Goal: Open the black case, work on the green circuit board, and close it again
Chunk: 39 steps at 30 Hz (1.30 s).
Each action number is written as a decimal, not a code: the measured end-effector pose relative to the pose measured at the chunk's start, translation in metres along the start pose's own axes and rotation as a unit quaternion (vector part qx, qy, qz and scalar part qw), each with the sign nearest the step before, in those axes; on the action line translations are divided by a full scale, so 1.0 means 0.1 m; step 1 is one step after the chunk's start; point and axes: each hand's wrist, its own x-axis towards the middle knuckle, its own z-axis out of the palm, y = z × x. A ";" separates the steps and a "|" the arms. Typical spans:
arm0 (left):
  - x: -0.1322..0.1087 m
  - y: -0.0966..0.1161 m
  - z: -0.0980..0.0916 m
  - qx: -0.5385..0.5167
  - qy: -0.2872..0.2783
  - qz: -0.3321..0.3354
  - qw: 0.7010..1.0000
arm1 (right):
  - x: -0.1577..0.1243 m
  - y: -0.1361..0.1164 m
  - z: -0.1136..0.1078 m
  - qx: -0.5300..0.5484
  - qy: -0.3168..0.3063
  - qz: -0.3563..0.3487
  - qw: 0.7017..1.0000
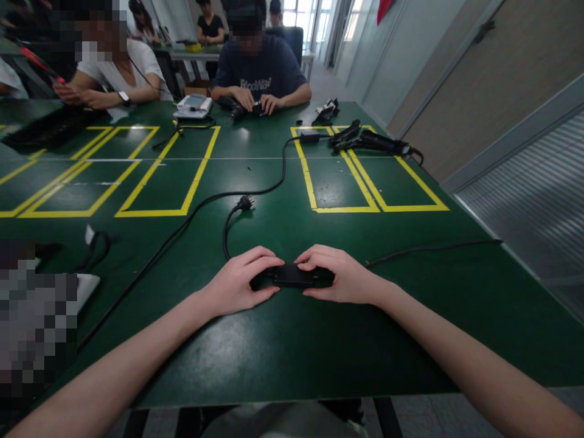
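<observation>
A small black power adapter (294, 275) lies on the green table in front of me, its long side running left to right. My left hand (244, 277) grips its left end between thumb and fingers. At the other end, my right hand (340, 274) pinches it the same way, with the fingertips on its top and front edge. From the left end a black cord curves up to a mains plug (245, 203) lying on the table. A thinner black cable (433, 248) leads from behind my right hand toward the table's right edge.
A long black cable (214, 196) crosses the table to another adapter (309, 139) and a bundle of black parts (369, 141). Yellow tape (150, 213) marks rectangles on the green table (283, 359). Across it, a person (262, 73) handles a small dark part; another person (123, 73) sits left.
</observation>
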 end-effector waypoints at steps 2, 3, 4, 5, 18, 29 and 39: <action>0.01 0.00 0.00 -0.008 -0.004 -0.005 1.000 | 0.00 0.00 0.01 -0.017 -0.002 -0.008 1.000; 0.01 0.00 0.00 -0.012 -0.008 -0.010 1.000 | 0.00 0.00 0.01 -0.023 -0.001 -0.010 1.000; 0.01 -0.01 0.00 -0.013 -0.011 -0.014 1.000 | 0.00 0.01 0.02 -0.028 0.002 -0.012 1.000; 0.01 -0.01 0.01 -0.013 -0.012 -0.015 1.000 | 0.00 0.01 0.03 -0.032 0.006 -0.013 0.999; 0.06 -0.01 0.04 0.093 -0.014 -0.013 0.995 | 0.02 -0.01 0.10 -0.054 0.033 0.004 0.998; 0.06 0.01 0.06 0.162 -0.020 0.006 0.987 | 0.03 0.02 0.13 -0.175 -0.014 -0.020 0.984; 0.05 0.02 0.01 0.150 -0.007 0.039 0.988 | 0.03 -0.02 0.09 -0.191 -0.034 -0.027 0.981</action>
